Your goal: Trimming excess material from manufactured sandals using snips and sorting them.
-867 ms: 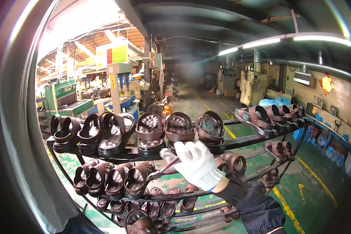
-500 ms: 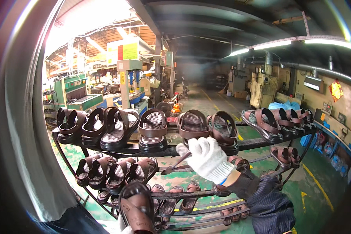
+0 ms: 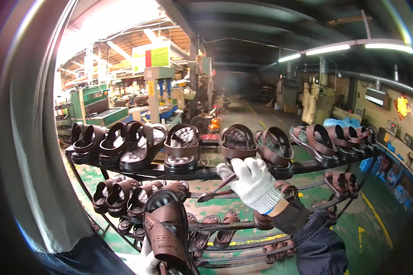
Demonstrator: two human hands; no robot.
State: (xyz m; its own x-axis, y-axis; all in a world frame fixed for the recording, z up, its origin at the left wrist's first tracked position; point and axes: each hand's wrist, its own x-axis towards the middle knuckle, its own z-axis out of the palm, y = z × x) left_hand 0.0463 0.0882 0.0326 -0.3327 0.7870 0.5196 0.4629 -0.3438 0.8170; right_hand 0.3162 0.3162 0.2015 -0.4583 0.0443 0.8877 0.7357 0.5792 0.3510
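Note:
My left hand [image 3: 147, 260], in a white knit glove and mostly hidden at the lower edge, holds a brown sandal [image 3: 169, 224] with crossed straps and a black sole. In my right hand [image 3: 254, 183], also gloved in white, is a thin brown-handled tool [image 3: 222, 184] with a dark, widened tip; its exact kind is unclear. The fingers are closed round the handle, and the tip points left and down. Just behind this hand, on the rack's top bar, stand a sandal with a loop strap [image 3: 238, 142] and another brown sandal [image 3: 274, 151].
A black metal rack [image 3: 211, 173] spans the view, with rows of brown sandals on several levels. Beyond it lies a green floor with yellow lines [image 3: 376, 215]. Green machinery [image 3: 94, 103] stands far left, a fan [image 3: 199, 123] behind the rack, and a blue-edged bench [image 3: 399, 165] at right.
The sandal in my left hand has risen and come further into view. My right hand, still holding the tool, has shifted slightly right, as has most of the scene.

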